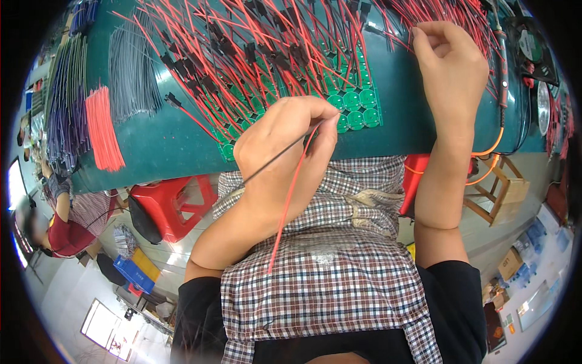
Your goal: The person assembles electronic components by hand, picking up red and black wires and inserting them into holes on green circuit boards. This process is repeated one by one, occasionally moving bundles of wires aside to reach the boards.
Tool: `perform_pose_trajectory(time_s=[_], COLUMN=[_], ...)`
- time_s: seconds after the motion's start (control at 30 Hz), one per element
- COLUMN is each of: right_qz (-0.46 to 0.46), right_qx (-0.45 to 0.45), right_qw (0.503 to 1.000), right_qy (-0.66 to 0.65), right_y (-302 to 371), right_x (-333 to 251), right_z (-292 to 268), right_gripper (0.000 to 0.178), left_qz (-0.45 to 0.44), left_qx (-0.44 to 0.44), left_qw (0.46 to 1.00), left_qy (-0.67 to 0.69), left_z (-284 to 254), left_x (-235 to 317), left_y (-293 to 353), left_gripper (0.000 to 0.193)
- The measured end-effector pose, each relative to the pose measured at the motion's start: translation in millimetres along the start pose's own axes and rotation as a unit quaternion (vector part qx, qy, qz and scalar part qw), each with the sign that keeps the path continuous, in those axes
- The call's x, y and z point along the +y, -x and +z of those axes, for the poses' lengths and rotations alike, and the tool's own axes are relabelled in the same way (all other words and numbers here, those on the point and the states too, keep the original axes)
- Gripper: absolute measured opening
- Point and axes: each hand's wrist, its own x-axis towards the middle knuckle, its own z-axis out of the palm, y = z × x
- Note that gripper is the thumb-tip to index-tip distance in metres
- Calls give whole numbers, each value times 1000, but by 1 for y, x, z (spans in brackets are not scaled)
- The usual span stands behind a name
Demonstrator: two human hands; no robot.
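Observation:
My left hand [273, 142] is closed in a pinch over the near edge of the green circuit boards [353, 102]. A red wire [285, 215] and a black wire [270, 162] trail back from its fingertips; their pinched ends are hidden. My right hand [453, 70] is raised at the upper right, fingers curled together, next to a heap of red wires [424, 15]. What its fingertips hold, if anything, I cannot make out. Many red and black leads with black connectors [282, 59] lie across the boards.
Bundles of salmon-red wires [104, 130], grey wires [130, 73] and dark purple wires [65, 121] lie to the left. A soldering iron [502, 67] with an orange cable is at right, near a black fan [533, 48]. Another person [76, 224] sits at far left.

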Motion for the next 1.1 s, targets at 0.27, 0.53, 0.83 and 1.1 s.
perform_pose_trajectory(time_s=[0.27, 0.53, 0.83, 1.1], right_qz=[-3, 11, 35, 47], right_qx=[5, 10, 23, 24], right_qw=[1000, 1000, 998, 996], right_qy=[-10, -23, -46, -78], right_y=[-1, -1, 2, 7], right_x=[1, 0, -7, -9], right_z=[0, -2, -6, -8], right_gripper=[13, 14, 15, 15], left_qz=[29, 53, 11, -15], left_qx=[-3, 14, 10, -40], left_qw=[999, 998, 999, 997], left_qy=[-26, -37, -51, -64], left_z=[3, 7, 11, 3], left_x=[1, -3, 0, 7], left_y=[-1, 1, 1, 0], left_gripper=[22, 24, 22, 16])
